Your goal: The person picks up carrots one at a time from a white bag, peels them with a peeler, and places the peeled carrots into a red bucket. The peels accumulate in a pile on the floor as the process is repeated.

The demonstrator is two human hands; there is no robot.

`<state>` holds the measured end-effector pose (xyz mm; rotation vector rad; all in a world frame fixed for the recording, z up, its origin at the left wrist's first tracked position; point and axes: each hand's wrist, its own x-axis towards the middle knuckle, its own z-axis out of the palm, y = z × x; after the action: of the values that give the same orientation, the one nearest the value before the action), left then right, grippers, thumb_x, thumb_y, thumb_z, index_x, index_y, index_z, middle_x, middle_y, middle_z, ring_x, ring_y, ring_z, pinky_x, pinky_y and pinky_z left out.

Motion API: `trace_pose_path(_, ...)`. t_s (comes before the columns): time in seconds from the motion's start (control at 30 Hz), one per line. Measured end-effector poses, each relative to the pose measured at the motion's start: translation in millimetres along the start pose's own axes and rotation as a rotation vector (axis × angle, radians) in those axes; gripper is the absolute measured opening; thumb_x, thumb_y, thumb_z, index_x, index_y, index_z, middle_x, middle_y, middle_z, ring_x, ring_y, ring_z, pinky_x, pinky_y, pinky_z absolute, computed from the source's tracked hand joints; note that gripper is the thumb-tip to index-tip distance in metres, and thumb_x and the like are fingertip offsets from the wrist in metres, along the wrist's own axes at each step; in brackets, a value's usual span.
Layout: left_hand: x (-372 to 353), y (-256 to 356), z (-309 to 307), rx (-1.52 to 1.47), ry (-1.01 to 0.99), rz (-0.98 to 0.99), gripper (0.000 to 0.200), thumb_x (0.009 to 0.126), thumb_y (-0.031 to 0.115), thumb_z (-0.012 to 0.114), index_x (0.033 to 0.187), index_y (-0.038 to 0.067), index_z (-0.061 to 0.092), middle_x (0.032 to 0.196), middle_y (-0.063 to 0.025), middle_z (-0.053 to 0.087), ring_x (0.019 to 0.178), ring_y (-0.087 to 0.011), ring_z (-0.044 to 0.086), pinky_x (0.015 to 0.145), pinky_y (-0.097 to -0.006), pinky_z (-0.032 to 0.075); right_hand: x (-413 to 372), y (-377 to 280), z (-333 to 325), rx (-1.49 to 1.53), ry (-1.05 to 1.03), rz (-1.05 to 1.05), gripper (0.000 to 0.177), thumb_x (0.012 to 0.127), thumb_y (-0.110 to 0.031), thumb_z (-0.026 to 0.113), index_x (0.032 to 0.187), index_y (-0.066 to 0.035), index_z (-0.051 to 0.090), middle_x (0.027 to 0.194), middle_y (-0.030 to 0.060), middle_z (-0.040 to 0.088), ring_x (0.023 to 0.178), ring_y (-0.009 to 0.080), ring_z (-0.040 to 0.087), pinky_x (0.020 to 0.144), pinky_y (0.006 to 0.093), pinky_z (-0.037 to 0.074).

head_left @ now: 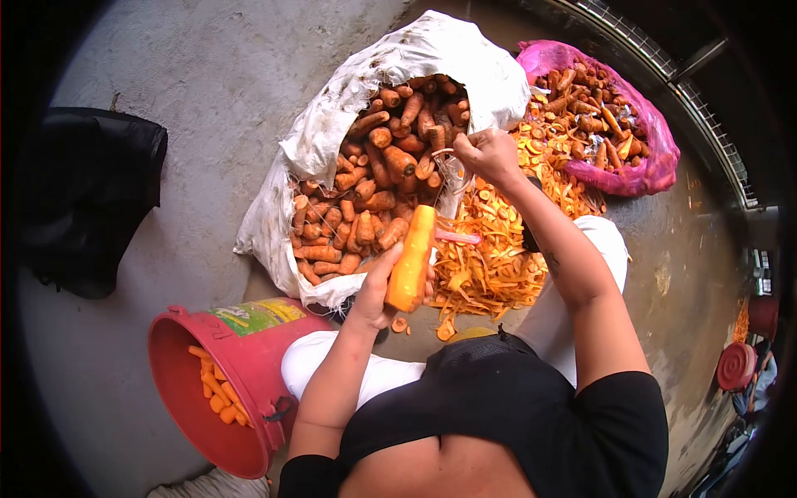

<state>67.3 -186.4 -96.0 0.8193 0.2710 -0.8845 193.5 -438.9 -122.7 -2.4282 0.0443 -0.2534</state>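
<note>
My left hand (378, 292) is wrapped round a peeled orange carrot (412, 259), held upright and slightly tilted in front of a white sack (311, 112). Unpeeled carrots (365, 199) with soil on them fill the sack's mouth. Beside the carrot, over the peelings, a pink handle-like piece (458, 237) sticks out to the right; its other end is hidden behind the carrot. My right hand (490, 156) is closed at the sack's right edge, with a thin pale strip (443, 152) showing at its fingertips. I cannot tell what the strip is.
A heap of orange peelings (490, 266) lies between the sack and my legs. Behind it is a pink bag (662, 158) of carrot pieces. A tipped red bucket (274, 332) at my left contains peeled carrots (220, 390). A black item (100, 191) lies farther left.
</note>
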Motion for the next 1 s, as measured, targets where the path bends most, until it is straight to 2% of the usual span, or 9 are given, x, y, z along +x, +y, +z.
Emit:
trace_pose_path(0.07, 6.5, 0.9, -4.7, -0.039, 0.051, 0.046, 0.047, 0.096, 0.044, 0.046, 0.120, 0.004, 0.050, 0.090, -0.0109, 0.061, 0.072, -0.0208, 0.065, 0.060, -0.0345, 0.057, -5.7, -16.4, -0.4, 0.088, -0.080, -0.003, 0.038, 0.083, -0.039, 0.054, 0.061, -0.014, 0.072, 0.045, 0.0047, 0.058, 0.043, 0.0206, 0.059, 0.046, 0.0332, 0.048)
trace_pose_path(0.13, 16.9, 1.4, -7.2, -0.057, 0.141, 0.080, 0.045, 0.095, 0.042, 0.049, 0.120, 0.004, 0.050, 0.091, -0.0108, 0.060, 0.072, -0.0216, 0.065, 0.061, -0.0360, 0.057, -13.3, -31.1, 3.1, 0.037, -0.128, -0.155, 0.037, 0.083, -0.036, 0.055, 0.059, -0.014, 0.072, 0.045, 0.0045, 0.057, 0.042, 0.0194, 0.058, 0.046, 0.0319, 0.046)
trace_pose_path(0.2, 27.3, -0.6, -17.2, -0.156, 0.204, 0.051, 0.039, 0.096, 0.036, 0.051, 0.121, 0.005, 0.050, 0.096, -0.0095, 0.061, 0.080, -0.0225, 0.064, 0.066, -0.0389, 0.057, -21.6, -39.9, 13.0, 0.077, -0.122, -0.312, 0.037, 0.084, -0.027, 0.054, 0.053, -0.012, 0.067, 0.042, 0.0017, 0.054, 0.040, 0.0139, 0.048, 0.056, 0.0326, 0.044)
trace_pose_path(0.23, 31.9, -1.0, -17.6, -0.181, 0.235, 0.064, 0.039, 0.096, 0.036, 0.050, 0.121, 0.006, 0.050, 0.097, -0.0091, 0.061, 0.083, -0.0225, 0.064, 0.068, -0.0393, 0.057, -24.0, -46.5, 16.4, 0.164, -0.116, -0.350, 0.039, 0.082, -0.033, 0.055, 0.052, -0.012, 0.067, 0.042, 0.0072, 0.052, 0.042, 0.0243, 0.054, 0.049, 0.0355, 0.046)
trace_pose_path(0.3, 38.0, -1.0, -22.6, -0.208, 0.233, 0.083, 0.037, 0.097, 0.035, 0.047, 0.120, 0.007, 0.051, 0.100, -0.0082, 0.061, 0.092, -0.0219, 0.062, 0.076, -0.0404, 0.055, -33.7, -55.5, 20.7, 0.218, -0.153, -0.403, 0.038, 0.081, -0.030, 0.055, 0.049, -0.010, 0.064, 0.042, 0.0088, 0.051, 0.042, 0.0279, 0.052, 0.051, 0.0383, 0.044)
trace_pose_path(0.43, 44.0, 3.7, -13.4, -0.192, 0.402, 0.013, 0.036, 0.099, 0.036, 0.039, 0.115, 0.007, 0.053, 0.092, -0.0050, 0.062, 0.076, -0.0155, 0.062, 0.069, -0.0328, 0.055, -50.0, -62.0, 26.9, 0.175, -0.157, -0.558, 0.026, 0.075, -0.021, 0.062, 0.051, -0.012, 0.065, 0.046, 0.0053, 0.051, 0.048, 0.0232, 0.049, 0.055, 0.0350, 0.040)
trace_pose_path(0.77, 50.2, -12.7, -24.8, -0.159, 0.291, 0.011, 0.040, 0.097, 0.040, 0.042, 0.102, 0.005, 0.059, 0.084, -0.0073, 0.064, 0.075, -0.0178, 0.064, 0.065, -0.0336, 0.053, -59.1, -61.1, 29.9, 0.085, -0.180, -0.677, 0.033, 0.073, -0.017, 0.060, 0.041, -0.011, 0.050, 0.046, 0.0029, 0.052, 0.049, 0.0212, 0.048, 0.054, 0.0340, 0.036)
trace_pose_path(0.93, 46.0, -14.6, -32.1, -0.091, 0.180, 0.009, 0.036, 0.098, 0.037, 0.042, 0.104, 0.005, 0.059, 0.088, -0.0076, 0.065, 0.077, -0.0171, 0.065, 0.064, -0.0327, 0.054, -57.7, -56.0, 35.0, 0.190, -0.153, -0.652, 0.034, 0.073, -0.018, 0.060, 0.041, -0.010, 0.049, 0.045, 0.0045, 0.050, 0.046, 0.0227, 0.048, 0.052, 0.0355, 0.036)
trace_pose_path(1.0, 44.9, -15.1, -25.8, -0.107, 0.246, 0.056, 0.034, 0.098, 0.035, 0.042, 0.105, 0.006, 0.059, 0.090, -0.0069, 0.066, 0.079, -0.0162, 0.066, 0.065, -0.0317, 0.055, -57.0, -56.1, 34.1, 0.232, -0.163, -0.622, 0.033, 0.073, -0.020, 0.060, 0.042, -0.010, 0.052, 0.046, 0.0061, 0.051, 0.046, 0.0241, 0.049, 0.052, 0.0360, 0.038)
